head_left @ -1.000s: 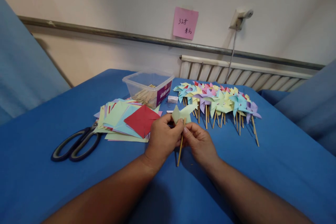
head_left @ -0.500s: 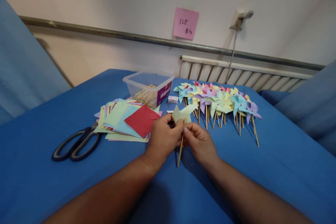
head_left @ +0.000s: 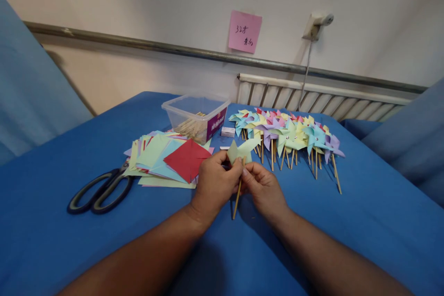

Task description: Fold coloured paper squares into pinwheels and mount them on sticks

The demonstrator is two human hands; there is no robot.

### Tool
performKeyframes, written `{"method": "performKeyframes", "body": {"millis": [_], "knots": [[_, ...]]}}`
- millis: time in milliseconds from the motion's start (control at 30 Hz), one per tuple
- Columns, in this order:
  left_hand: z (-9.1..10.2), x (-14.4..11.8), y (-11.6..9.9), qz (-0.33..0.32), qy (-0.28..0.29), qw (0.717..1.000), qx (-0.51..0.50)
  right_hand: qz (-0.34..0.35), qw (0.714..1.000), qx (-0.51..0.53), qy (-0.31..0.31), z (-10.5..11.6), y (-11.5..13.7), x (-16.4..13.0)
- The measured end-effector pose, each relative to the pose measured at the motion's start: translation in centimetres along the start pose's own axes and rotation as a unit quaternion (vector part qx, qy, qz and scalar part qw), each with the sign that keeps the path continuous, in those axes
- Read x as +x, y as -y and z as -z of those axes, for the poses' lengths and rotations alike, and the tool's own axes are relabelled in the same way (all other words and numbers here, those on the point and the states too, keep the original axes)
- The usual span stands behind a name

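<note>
Both hands meet around a pale green paper pinwheel (head_left: 245, 149) above the middle of the table. My left hand (head_left: 218, 176) is closed, its thumb and fingers pinching the folded paper where a thin wooden stick (head_left: 237, 200) crosses it. From the other side my right hand (head_left: 264, 187) is closed too, with thumb and forefinger pressed on the stick and paper just below the blades. The stick slants down toward me. My fingers hide the point where paper and stick meet. Partly behind my left hand lies a red paper square (head_left: 187, 160), cut in from its corners.
Coloured paper sheets (head_left: 152, 153) are piled at left beside large scissors (head_left: 99, 192). A clear plastic box (head_left: 180, 113) holds wooden sticks, with a small white box (head_left: 228, 132) nearby. Finished-looking pinwheels (head_left: 289, 135) lie in rows at right. A radiator (head_left: 277, 95) stands behind the blue-covered table (head_left: 364, 222).
The lower end of the stick has shifted very slightly left. Both hands keep their grip at the same place, and the view has moved a little.
</note>
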State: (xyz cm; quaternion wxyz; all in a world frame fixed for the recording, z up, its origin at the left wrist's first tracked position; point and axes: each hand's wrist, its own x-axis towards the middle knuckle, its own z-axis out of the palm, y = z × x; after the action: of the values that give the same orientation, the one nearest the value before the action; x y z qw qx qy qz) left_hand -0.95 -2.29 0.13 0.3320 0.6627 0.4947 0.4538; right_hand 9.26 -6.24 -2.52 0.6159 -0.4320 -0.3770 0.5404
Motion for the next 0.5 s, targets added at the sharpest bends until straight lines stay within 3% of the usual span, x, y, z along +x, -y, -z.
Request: {"method": "performKeyframes", "body": {"millis": [500], "knots": [[0.49,0.02,0.03,-0.083,-0.015,0.993,0.084,-0.011,0.999,0.034,0.020,0.19,-0.09,0.00]]}}
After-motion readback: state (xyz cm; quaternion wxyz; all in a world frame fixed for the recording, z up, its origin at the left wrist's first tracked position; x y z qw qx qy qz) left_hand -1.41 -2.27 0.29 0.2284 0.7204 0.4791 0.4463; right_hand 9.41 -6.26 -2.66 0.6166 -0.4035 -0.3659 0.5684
